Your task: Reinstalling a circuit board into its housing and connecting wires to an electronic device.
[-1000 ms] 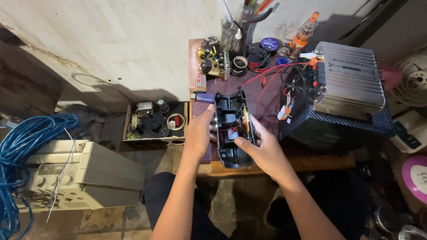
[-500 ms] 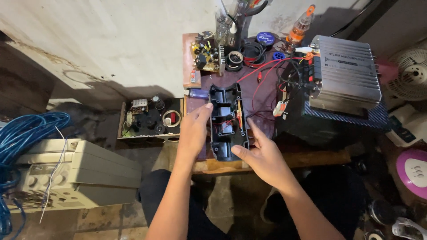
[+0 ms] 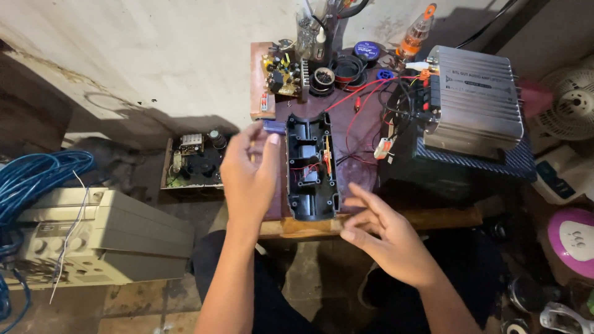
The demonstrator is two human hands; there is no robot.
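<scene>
Head view looks down on a small dark reddish wooden worktop [image 3: 365,179] where a long black plastic casing shell with its inside facing up [image 3: 311,166] lies lengthwise, red wires and small parts showing within it. The left hand [image 3: 250,176] hovers just beside the shell's left edge, blurred, its fingers loosely curled and holding nothing that can be made out; whether it touches the shell cannot be told. Just beyond its fingertips a small blue-violet rectangular part [image 3: 273,126] lies at the shell's far left corner. The right hand [image 3: 387,238] is spread open and empty, fingers pointing left toward the shell's near end, just off it and over the worktop's front edge. To the right of the shell, red and black leads [image 3: 365,99] run to a ribbed silver metal amplifier box [image 3: 475,102]. At the far edge sits a green circuit board with coils [image 3: 281,68]. On the floor to the left are a beige plastic device [image 3: 105,232] and a bundle of blue cable [image 3: 34,179].
</scene>
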